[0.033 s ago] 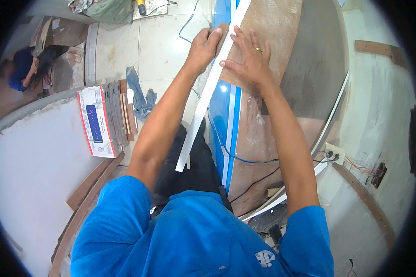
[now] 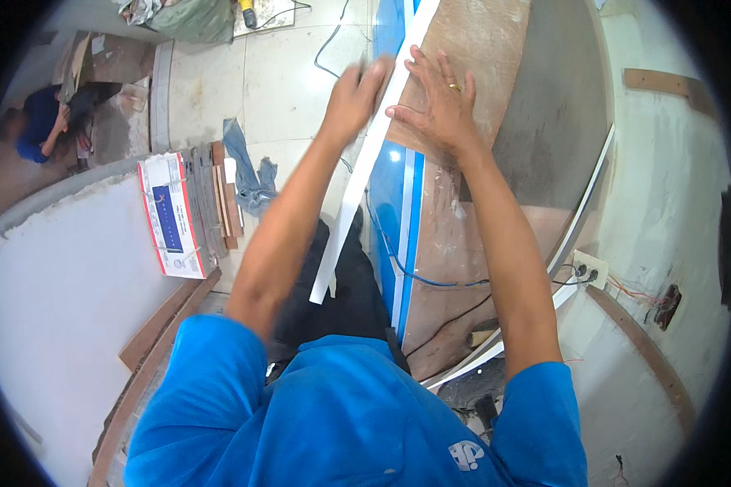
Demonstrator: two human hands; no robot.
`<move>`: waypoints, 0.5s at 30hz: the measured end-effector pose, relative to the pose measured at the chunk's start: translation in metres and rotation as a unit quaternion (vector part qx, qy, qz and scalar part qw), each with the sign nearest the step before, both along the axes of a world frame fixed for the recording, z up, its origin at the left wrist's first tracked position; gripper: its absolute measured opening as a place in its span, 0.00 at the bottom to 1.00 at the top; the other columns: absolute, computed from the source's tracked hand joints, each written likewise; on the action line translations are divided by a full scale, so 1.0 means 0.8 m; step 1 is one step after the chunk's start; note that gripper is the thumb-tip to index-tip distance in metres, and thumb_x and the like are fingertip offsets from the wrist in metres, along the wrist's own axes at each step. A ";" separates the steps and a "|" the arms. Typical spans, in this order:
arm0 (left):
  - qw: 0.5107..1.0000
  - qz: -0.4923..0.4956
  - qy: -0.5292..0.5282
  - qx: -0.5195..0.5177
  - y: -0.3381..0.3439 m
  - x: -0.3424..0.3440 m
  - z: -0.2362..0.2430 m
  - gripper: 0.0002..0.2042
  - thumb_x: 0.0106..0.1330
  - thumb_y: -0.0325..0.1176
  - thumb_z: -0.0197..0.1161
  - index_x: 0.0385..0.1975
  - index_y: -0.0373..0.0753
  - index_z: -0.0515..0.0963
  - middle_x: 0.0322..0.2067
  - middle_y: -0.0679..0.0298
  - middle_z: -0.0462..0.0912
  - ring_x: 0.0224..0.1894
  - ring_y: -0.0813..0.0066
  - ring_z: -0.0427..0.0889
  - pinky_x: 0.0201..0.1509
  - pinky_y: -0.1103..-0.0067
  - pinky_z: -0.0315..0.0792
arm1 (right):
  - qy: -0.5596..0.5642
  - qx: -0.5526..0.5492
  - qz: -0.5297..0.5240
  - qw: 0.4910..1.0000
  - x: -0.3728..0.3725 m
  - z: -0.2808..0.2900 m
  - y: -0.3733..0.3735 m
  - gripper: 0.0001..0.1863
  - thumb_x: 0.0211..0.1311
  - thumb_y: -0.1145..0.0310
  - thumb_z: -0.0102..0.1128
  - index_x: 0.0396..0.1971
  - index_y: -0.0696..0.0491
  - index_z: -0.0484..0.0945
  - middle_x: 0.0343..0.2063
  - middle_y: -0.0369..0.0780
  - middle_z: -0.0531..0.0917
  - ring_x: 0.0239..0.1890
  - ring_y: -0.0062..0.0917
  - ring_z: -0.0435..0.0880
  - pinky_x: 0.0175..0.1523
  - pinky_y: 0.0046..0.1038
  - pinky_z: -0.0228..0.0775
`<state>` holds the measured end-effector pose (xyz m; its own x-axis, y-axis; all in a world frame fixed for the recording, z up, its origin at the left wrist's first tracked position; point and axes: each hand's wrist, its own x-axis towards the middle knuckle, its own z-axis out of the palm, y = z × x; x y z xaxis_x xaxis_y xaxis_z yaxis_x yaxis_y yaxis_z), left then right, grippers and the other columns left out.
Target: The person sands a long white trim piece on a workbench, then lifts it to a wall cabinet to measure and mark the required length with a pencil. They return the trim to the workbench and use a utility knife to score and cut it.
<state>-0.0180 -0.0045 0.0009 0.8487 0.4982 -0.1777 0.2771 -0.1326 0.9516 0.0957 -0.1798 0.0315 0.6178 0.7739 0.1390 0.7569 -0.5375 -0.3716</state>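
A long white strip (image 2: 351, 203) runs slantwise from the far edge of the workbench down toward my legs. My right hand (image 2: 445, 105) lies spread on a brown board (image 2: 483, 57), with thumb and fingertips against the strip; a ring is on one finger. Along the strip's left side is my left hand (image 2: 353, 99), blurred by motion, its fingers curled in at the strip's edge. Whatever those fingers hold is hidden behind them. Under the strip, a blue-filmed panel edge (image 2: 390, 183) borders the bench.
A blue cable (image 2: 430, 282) crosses the bench to a wall socket (image 2: 590, 269). Jeans cloth (image 2: 248, 170) lies on the tiled floor. Stacked boards with a printed box (image 2: 170, 215) stand at left. A co-worker (image 2: 41, 122) crouches beyond the low wall (image 2: 65, 276).
My left hand has shifted slightly toward me along the strip, and a brownish piece seen by its fingertips is now hidden. My right hand stays put.
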 end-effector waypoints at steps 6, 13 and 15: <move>0.952 0.045 0.144 -0.266 -0.066 -0.346 0.051 0.24 0.81 0.49 0.54 0.61 0.33 0.76 0.50 0.56 0.83 0.50 0.68 0.83 0.55 0.74 0.77 | 0.028 -0.007 -0.010 1.000 -0.031 -0.016 -0.019 0.50 0.53 0.33 0.71 0.73 0.43 0.71 0.81 0.30 0.60 0.85 0.37 0.46 0.81 0.64 0.21; 0.927 -0.037 0.120 -0.352 -0.097 -0.331 0.065 0.26 0.77 0.46 0.63 0.66 0.34 0.74 0.49 0.65 0.81 0.45 0.80 0.78 0.49 0.81 0.73 | 0.071 -0.055 -0.024 0.996 -0.028 0.016 -0.009 0.49 0.54 0.35 0.71 0.74 0.42 0.69 0.82 0.33 0.58 0.85 0.37 0.43 0.81 0.64 0.19; 0.955 -0.058 0.060 -0.286 -0.110 -0.285 0.045 0.26 0.77 0.47 0.63 0.65 0.33 0.74 0.42 0.65 0.80 0.40 0.80 0.75 0.46 0.79 0.72 | 0.069 -0.068 -0.033 0.995 -0.004 0.021 -0.015 0.51 0.54 0.34 0.72 0.75 0.41 0.67 0.82 0.33 0.57 0.85 0.38 0.42 0.81 0.64 0.18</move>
